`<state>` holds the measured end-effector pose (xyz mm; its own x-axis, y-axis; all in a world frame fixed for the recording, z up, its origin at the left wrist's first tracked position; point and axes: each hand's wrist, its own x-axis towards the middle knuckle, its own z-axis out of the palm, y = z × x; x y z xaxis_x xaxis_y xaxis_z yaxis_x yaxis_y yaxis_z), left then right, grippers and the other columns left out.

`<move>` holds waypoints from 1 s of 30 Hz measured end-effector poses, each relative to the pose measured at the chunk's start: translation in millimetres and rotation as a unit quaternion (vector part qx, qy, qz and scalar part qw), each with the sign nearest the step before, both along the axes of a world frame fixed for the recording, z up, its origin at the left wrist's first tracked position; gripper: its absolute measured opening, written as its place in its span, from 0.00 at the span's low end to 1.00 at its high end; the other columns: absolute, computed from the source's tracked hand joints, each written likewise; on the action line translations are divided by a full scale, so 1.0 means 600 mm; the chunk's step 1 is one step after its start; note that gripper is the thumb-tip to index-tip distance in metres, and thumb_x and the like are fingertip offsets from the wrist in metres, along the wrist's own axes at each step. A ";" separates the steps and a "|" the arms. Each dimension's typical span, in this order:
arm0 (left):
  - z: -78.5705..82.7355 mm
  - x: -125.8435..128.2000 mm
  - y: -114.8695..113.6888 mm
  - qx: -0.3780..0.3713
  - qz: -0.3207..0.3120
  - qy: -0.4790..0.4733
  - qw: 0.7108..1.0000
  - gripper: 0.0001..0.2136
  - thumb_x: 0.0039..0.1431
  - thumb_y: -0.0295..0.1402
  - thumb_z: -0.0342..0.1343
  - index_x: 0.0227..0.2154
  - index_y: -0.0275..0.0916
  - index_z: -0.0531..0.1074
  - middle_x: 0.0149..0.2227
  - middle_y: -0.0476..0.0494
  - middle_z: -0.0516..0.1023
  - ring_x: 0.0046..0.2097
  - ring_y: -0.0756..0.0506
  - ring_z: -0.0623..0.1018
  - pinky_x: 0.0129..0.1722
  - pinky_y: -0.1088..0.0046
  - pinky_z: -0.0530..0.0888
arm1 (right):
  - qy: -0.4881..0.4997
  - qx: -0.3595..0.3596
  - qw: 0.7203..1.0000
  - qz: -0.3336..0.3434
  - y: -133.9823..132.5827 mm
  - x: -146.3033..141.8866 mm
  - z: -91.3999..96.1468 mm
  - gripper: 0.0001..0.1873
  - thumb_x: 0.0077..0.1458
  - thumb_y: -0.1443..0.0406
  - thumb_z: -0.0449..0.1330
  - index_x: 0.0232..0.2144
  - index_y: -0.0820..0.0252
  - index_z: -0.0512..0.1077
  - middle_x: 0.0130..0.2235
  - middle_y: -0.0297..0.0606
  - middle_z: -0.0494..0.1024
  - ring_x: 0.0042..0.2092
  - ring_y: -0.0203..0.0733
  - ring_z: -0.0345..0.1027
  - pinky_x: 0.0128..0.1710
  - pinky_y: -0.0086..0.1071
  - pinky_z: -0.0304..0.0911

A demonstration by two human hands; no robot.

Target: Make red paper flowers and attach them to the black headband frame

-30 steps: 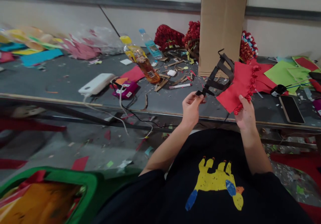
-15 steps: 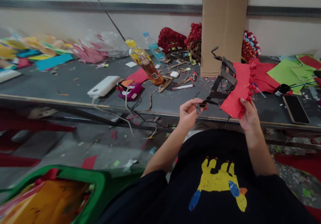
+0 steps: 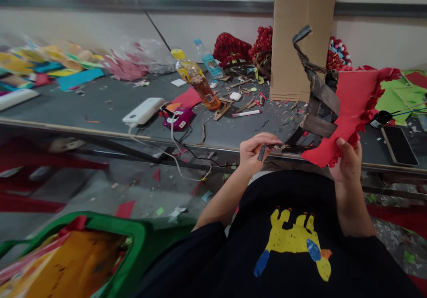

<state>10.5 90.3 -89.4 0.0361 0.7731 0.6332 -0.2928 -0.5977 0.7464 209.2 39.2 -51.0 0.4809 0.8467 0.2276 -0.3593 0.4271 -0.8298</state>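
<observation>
In front of my body I hold up a craft piece: a red paper panel with a ruffled red edge, joined to a frame of dark strips. My right hand is closed on the lower right edge of the red panel, thumb on top. My left hand pinches the end of a thin dark strip that reaches out from the frame. One bent strip end sticks up in front of the cardboard sheet. Most fingers of my right hand are hidden behind the panel.
On the grey table lie a white power bank, a purple power strip, a tilted bottle, a marker, cardboard scraps and a phone. A cardboard sheet stands behind. A green bin is at lower left.
The craft piece has turned and tilted up, showing more of its dark frame and ruffled edge. My right hand has moved right, away from my left hand, which keeps its pinch.
</observation>
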 end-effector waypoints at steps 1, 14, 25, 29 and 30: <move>0.001 0.001 -0.001 0.001 0.002 0.001 1.000 0.13 0.48 0.46 0.65 0.25 0.40 0.77 0.27 0.45 0.77 0.32 0.46 0.78 0.34 0.67 0.76 | -0.002 0.002 1.000 -0.008 -0.002 0.000 -0.001 0.17 0.38 0.60 0.69 0.34 0.51 0.73 0.35 0.31 0.80 0.38 0.40 0.75 0.43 0.36 0.72; 0.027 -0.009 -0.021 0.104 -0.028 0.102 0.989 0.13 0.53 0.32 0.62 0.44 0.42 0.77 0.39 0.40 0.79 0.40 0.46 0.78 0.39 0.71 0.75 | 0.033 -0.085 0.992 0.085 0.037 0.028 -0.025 0.15 0.41 0.57 0.67 0.32 0.55 0.72 0.32 0.31 0.80 0.36 0.41 0.76 0.42 0.36 0.73; 0.045 -0.002 -0.014 0.042 0.096 0.062 0.993 0.06 0.59 0.32 0.57 0.36 0.39 0.78 0.38 0.43 0.79 0.40 0.48 0.78 0.40 0.72 0.75 | 0.021 -0.049 0.999 -0.008 0.041 0.022 -0.039 0.19 0.36 0.61 0.70 0.33 0.55 0.71 0.35 0.31 0.80 0.39 0.41 0.75 0.46 0.39 0.71; 0.046 0.001 -0.014 0.026 0.067 0.067 0.995 0.08 0.58 0.35 0.59 0.39 0.39 0.77 0.40 0.43 0.78 0.41 0.48 0.78 0.41 0.73 0.75 | -0.038 -0.025 0.999 -0.030 0.037 0.019 -0.043 0.19 0.37 0.62 0.71 0.34 0.55 0.72 0.36 0.32 0.80 0.40 0.40 0.75 0.48 0.39 0.70; 0.044 0.002 -0.013 0.019 0.060 0.069 0.996 0.10 0.57 0.36 0.59 0.41 0.39 0.76 0.40 0.43 0.78 0.41 0.48 0.78 0.41 0.73 0.75 | -0.059 -0.022 0.998 -0.029 0.036 0.019 -0.046 0.19 0.37 0.62 0.70 0.35 0.55 0.72 0.37 0.32 0.80 0.41 0.41 0.75 0.49 0.39 0.69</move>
